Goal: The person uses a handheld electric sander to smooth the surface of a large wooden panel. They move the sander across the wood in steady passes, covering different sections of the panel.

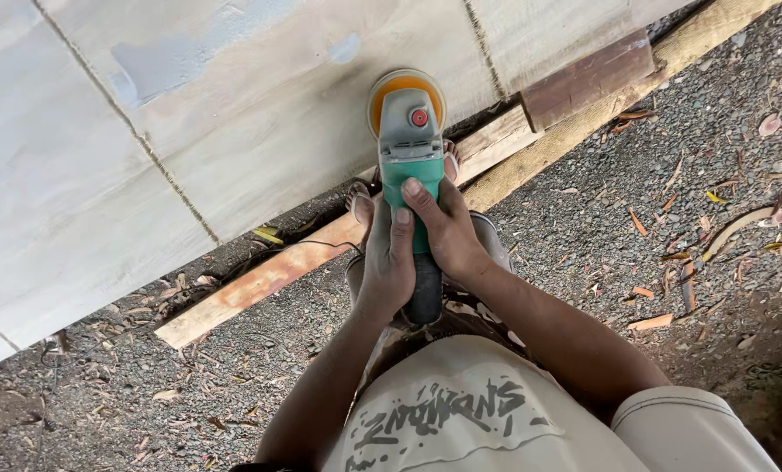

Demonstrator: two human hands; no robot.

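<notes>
hands: left [389, 262], right [448, 229] | both grip sander [411, 149] | disc on panel [260, 105]

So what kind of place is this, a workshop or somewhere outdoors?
Most likely an outdoor work yard: gravel ground strewn with dry leaves, a big pale sanded panel lying on rough timber beams, and a green power sander held in both hands.

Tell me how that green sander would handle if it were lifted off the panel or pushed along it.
The green sander is probably stiff and fairly heavy for its size: both the left hand and right hand wrap its body. Its round orange pad lies flat on the pale panel, so it would likely glide rather than tip. Set down on its side, it might roll.
</notes>
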